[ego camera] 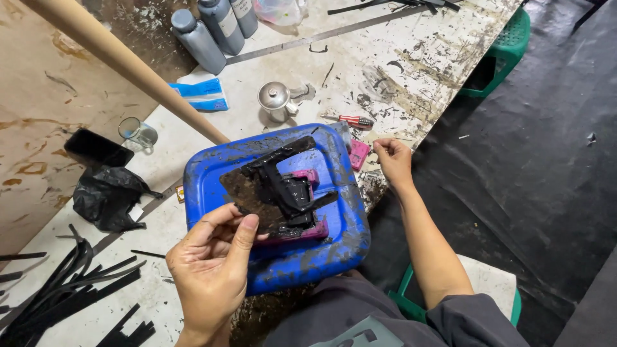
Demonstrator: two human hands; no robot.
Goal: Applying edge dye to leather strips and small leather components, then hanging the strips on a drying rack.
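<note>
My left hand (212, 263) pinches a dark, glue-stained flat piece (247, 193) by its lower edge and holds it above a blue plastic lid (334, 225) smeared with black. On the lid lie black strips and a small black part over a pink holder (302, 222). My right hand (393, 160) rests at the table's right edge with its fingers curled, beside a small pink object (358, 154). What the right fingers grip, if anything, is hidden.
A wooden pole (128, 64) slants across the upper left. Grey bottles (202, 42), a metal pot (276, 99), a red-handled tool (357, 121), a glass cup (138, 133), a black bag (106, 196) and several black strips (58, 292) lie on the stained table. Green stools (508, 45) stand to the right.
</note>
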